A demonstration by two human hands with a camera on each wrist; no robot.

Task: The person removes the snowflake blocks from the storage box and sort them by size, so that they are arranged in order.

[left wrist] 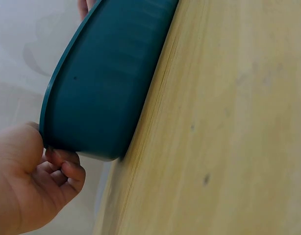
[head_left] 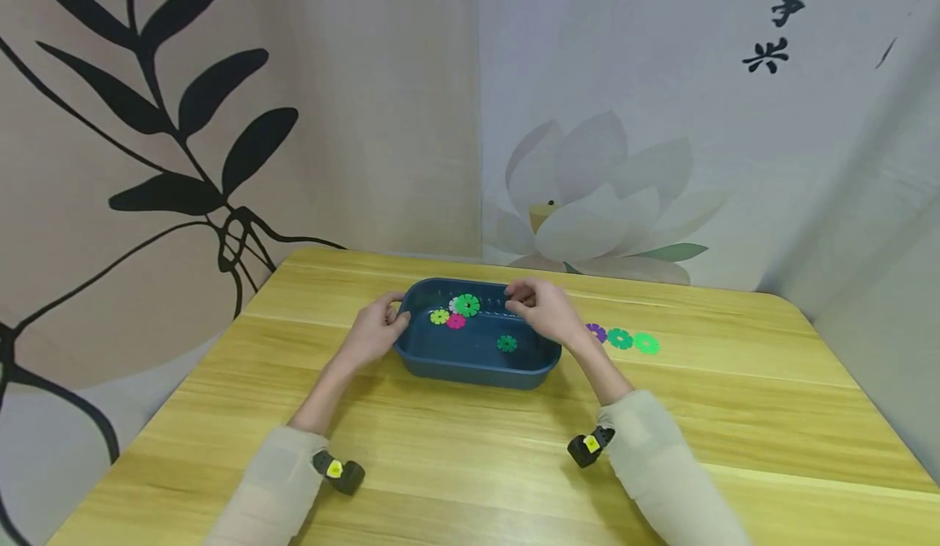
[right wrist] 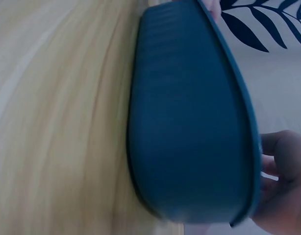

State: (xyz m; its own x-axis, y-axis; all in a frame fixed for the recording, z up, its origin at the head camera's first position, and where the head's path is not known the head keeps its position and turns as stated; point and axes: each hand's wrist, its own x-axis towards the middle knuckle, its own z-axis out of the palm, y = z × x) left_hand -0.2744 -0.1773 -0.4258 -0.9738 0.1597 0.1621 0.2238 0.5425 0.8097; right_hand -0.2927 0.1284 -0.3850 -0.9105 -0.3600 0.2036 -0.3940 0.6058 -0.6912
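Observation:
A dark blue plastic basin (head_left: 470, 373) stands on the table. My left hand (head_left: 374, 330) grips its left end, thumb over the rim and fingers curled below it, as the left wrist view shows on the basin wall (left wrist: 96, 98). Over the back right part of the basin is my right hand (head_left: 547, 309), fingers loosely bent, a gap between thumb and forefinger and no object visible there. Inside lie notched snowflake discs: a green disc (head_left: 467, 305), a pink disc (head_left: 456, 321), a yellow disc (head_left: 439, 317), a partly hidden white one and a dark green disc (head_left: 507, 344).
To the right of the basin, a purple disc (head_left: 598, 332), a teal disc (head_left: 620, 339) and a bright green disc (head_left: 646, 344) lie in a row on the wooden table (head_left: 455, 464). My right forearm partly covers the purple one. A printed curtain (head_left: 382, 122) hangs behind the table.

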